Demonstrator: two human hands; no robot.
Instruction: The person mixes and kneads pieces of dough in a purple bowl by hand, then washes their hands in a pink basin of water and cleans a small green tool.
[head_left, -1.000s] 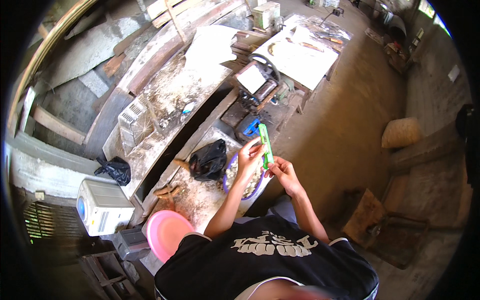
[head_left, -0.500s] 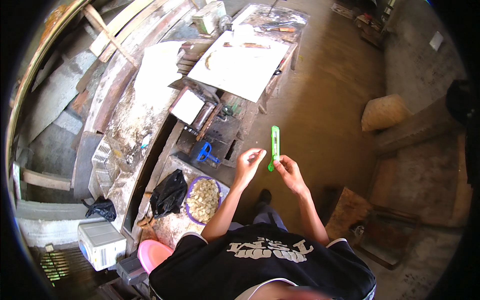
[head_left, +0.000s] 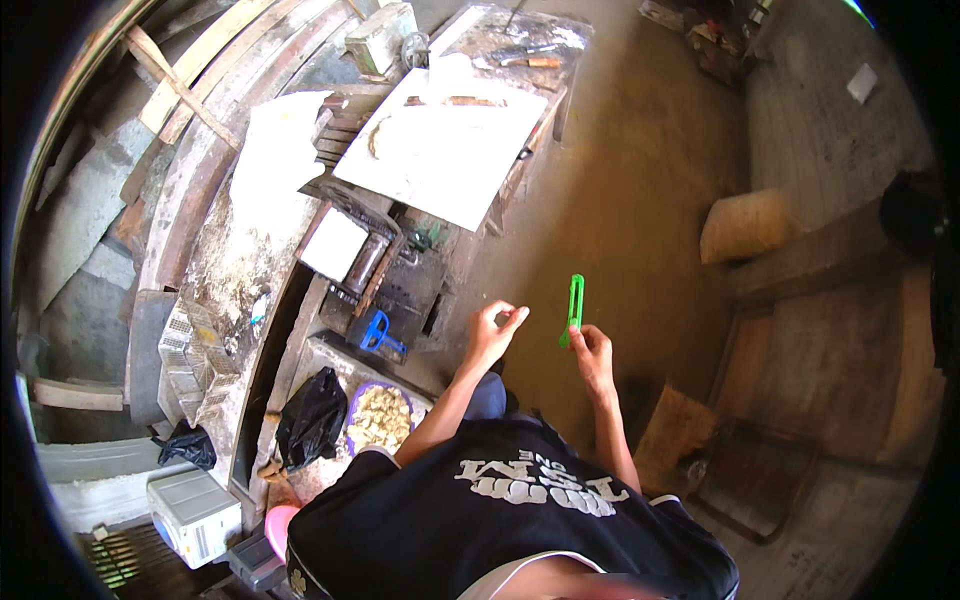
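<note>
My right hand [head_left: 594,352] holds a thin bright green plastic tool [head_left: 573,308] by its lower end, its length pointing up over the dirt floor. To its left, my left hand [head_left: 495,331] is raised apart from the tool, thumb and forefinger pinched together; whether something tiny sits between them is too small to tell. Below the left forearm stands a purple bowl [head_left: 356,412] filled with pale yellowish pieces, beside a black plastic bag [head_left: 312,417].
A cluttered workbench [head_left: 240,260] runs along the left, with a white board [head_left: 445,145] on a table behind it, a blue clamp-like tool [head_left: 377,333] and a dark metal machine [head_left: 372,262]. A pink bucket [head_left: 279,522] and white box [head_left: 192,513] sit lower left. A sack [head_left: 748,224] lies right.
My hands have come apart: the left let go of the green tool, which stays in the right. Both moved right, away from the bowl, as the view swung over the floor.
</note>
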